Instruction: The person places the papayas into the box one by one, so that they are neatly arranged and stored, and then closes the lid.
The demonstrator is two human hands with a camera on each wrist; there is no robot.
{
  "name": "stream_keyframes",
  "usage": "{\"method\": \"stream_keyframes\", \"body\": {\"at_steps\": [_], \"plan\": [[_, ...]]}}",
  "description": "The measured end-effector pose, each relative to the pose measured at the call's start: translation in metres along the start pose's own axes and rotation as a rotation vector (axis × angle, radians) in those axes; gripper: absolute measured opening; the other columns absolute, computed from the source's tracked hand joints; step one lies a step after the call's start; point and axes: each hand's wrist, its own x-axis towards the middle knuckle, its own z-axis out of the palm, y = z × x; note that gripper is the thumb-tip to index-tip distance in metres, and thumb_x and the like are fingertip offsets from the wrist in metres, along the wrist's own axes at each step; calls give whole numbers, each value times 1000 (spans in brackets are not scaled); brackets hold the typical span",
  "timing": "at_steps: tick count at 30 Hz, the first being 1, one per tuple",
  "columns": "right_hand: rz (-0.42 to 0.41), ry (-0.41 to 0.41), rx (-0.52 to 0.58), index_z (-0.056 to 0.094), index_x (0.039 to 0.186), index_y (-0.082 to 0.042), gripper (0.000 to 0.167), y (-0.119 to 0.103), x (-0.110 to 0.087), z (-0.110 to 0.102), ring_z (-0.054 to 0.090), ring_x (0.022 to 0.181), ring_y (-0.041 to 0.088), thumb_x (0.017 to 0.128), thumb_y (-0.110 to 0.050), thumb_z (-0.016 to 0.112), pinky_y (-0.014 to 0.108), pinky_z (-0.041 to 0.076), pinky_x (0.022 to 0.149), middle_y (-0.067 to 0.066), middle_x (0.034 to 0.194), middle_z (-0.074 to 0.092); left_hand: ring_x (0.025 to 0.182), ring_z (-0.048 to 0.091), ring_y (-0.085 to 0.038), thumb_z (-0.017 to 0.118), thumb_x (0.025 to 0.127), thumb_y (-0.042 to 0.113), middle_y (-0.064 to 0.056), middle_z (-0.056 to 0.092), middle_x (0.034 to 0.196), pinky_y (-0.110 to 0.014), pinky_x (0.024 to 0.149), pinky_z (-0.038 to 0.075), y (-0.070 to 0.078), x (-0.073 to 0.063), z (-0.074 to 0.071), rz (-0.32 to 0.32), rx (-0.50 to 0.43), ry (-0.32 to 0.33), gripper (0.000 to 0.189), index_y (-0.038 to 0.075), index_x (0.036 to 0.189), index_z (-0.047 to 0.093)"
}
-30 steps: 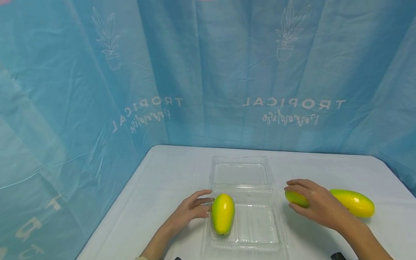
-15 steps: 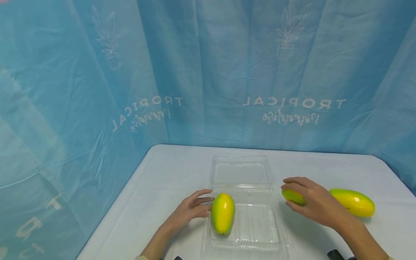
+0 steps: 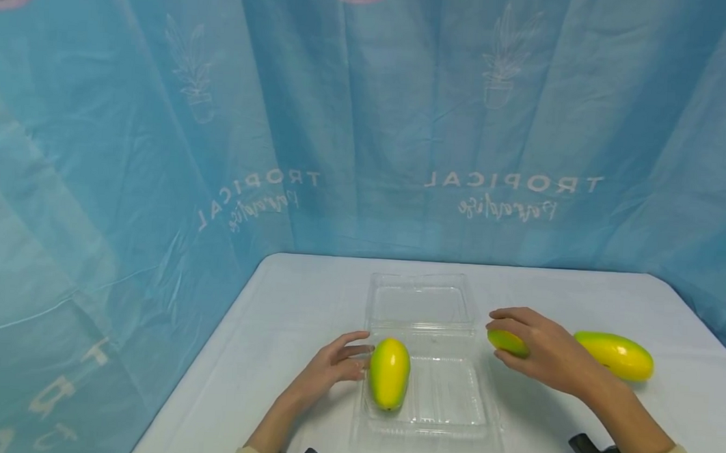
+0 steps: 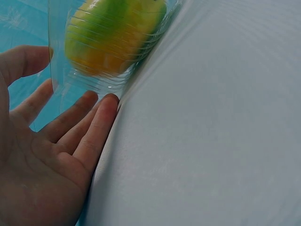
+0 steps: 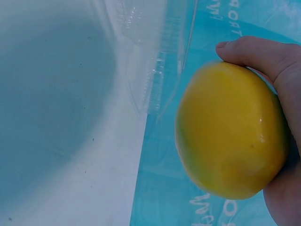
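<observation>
In the head view, a clear plastic clamshell container (image 3: 449, 388) lies with its lid (image 3: 420, 303) folded back. A glossy yellow-green mango (image 3: 389, 373) lies lengthwise along the left side of its base. My left hand (image 3: 336, 362) is at the container's left wall, fingers extended; the left wrist view shows fingertips (image 4: 110, 100) touching the rim and outer wall. My right hand (image 3: 544, 349) grips a second mango (image 5: 230, 134) above the table, just right of the container. Thumb and palm show around it in the right wrist view; the hand partly hides it from the head camera.
A third mango (image 3: 618, 355) lies on the white table (image 3: 310, 285), behind and right of my right hand. Blue printed curtains (image 3: 375, 118) hang behind the table and at its left side.
My right hand has moved slightly left, toward the container, carrying the mango. The left hand and the mango in the container have stayed put.
</observation>
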Motion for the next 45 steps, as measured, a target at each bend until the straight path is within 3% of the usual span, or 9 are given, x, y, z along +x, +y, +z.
{"method": "stream_keyframes", "body": {"at_steps": [14, 27, 34, 45], "plan": [[-11, -7, 16, 67, 112, -23, 36, -4, 6, -1, 56, 111, 18, 79, -27, 79, 38, 54, 84, 0, 125, 58, 121, 54, -21, 60, 95, 27, -7, 50, 140, -39, 93, 48, 1, 1, 2, 3, 55, 11, 57, 19, 147, 38], [-20, -31, 31, 67, 113, -26, 36, -10, 14, 4, 55, 112, 15, 80, -29, 79, 35, 53, 85, -3, 127, 57, 120, 54, -22, 60, 95, 27, -8, 50, 140, -38, 92, 49, 1, 0, 1, 5, 39, 2, 57, 18, 147, 38], [-22, -40, 44, 67, 113, -27, 36, -13, 18, 5, 54, 113, 13, 80, -30, 78, 33, 52, 86, -5, 128, 56, 121, 54, -27, 57, 96, 15, -17, 47, 141, -39, 93, 49, 33, -11, 6, -6, 29, -14, 50, 19, 144, 42], [-26, -48, 67, 67, 113, -29, 34, -23, 26, 11, 54, 112, 10, 80, -30, 78, 31, 52, 87, -8, 128, 55, 120, 54, -24, 58, 97, 21, -11, 48, 141, -38, 92, 49, 4, 1, 1, 0, 26, 1, 54, 18, 147, 38]]}}
